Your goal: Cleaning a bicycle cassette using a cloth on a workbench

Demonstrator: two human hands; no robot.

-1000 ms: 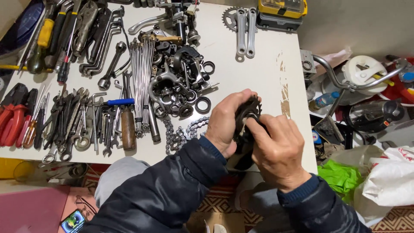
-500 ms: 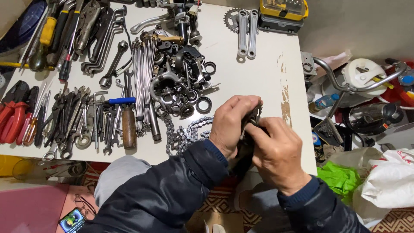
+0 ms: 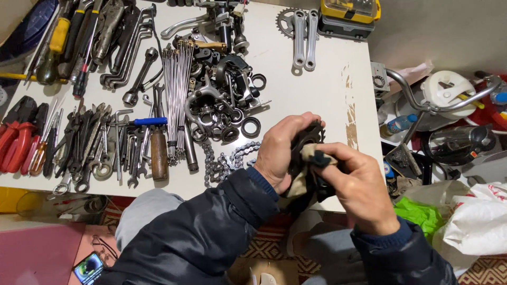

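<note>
Now left hand (image 3: 280,153) grip closed on sprocket (image 3: 309,136); right hand (image 3: 356,184) pinches rag (image 3: 316,158).

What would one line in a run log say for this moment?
left hand: grips toothed sprocket | right hand: presses stained rag on sprocket | nearby: bicycle chain on white table

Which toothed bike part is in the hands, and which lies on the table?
The dark sprocket is gripped by the left hand; the silver chainring with crank arms lies untouched at the table's far edge.
</note>
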